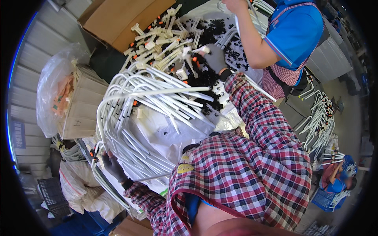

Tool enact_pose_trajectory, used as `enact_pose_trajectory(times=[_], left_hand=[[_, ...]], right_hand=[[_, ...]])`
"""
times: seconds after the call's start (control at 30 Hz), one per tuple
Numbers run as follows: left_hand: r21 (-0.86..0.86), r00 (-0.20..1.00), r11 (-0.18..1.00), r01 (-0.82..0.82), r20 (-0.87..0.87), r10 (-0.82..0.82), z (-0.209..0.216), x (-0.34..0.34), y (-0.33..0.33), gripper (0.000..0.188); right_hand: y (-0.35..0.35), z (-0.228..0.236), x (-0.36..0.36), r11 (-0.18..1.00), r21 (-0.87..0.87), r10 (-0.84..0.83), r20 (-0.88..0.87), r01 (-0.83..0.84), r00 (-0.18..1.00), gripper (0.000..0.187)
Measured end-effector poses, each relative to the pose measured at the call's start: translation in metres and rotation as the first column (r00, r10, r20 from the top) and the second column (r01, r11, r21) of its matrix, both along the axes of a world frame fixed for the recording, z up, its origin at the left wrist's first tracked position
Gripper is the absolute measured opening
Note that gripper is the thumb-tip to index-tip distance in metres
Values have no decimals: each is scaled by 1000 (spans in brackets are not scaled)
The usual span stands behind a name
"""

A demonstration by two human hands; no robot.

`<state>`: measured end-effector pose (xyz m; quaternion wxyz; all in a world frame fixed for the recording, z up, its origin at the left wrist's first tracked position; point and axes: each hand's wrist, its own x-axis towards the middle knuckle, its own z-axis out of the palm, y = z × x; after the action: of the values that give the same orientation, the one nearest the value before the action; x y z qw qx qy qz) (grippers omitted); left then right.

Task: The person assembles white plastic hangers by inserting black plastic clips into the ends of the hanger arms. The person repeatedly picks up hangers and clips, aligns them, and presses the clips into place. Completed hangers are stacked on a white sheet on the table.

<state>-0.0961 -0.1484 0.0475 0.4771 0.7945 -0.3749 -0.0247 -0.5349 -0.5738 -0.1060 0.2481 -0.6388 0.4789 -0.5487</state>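
My left hand (113, 166), in a dark grey glove, is closed at the left edge of a heap of bent white tubes (132, 145). It appears to grip one bent white tube near black and orange fittings; part of the grip is hidden. Stretched out to the far side, my right hand (215, 59), in a grey glove, has its fingertips pinched on a white plastic part (204, 49). Below it lies a pile of white plastic pieces (169, 47), some with orange tips. Small black clips (214, 29) are scattered around that pile.
A cardboard box (122, 19) stands behind the pile. To its left sits a wooden crate (84, 102) with a plastic bag. A co-worker in a blue shirt (299, 35) works close at the far right. White sacks (78, 185) and a dark basket (53, 196) lie lower left.
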Motion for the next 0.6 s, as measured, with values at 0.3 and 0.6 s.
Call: enact_pose_trajectory(times=[0.3,0.6], left_hand=[[-115,983,976,-182,-45,178,7,-7,52,19],[-129,1000,992,18,18,-16,11,-11,31,16]], right_hand=[[11,72,-3,946,-318,18,-122,-56,992,27],[41,-65,-43,649,318,-213,948,-691,236,33]])
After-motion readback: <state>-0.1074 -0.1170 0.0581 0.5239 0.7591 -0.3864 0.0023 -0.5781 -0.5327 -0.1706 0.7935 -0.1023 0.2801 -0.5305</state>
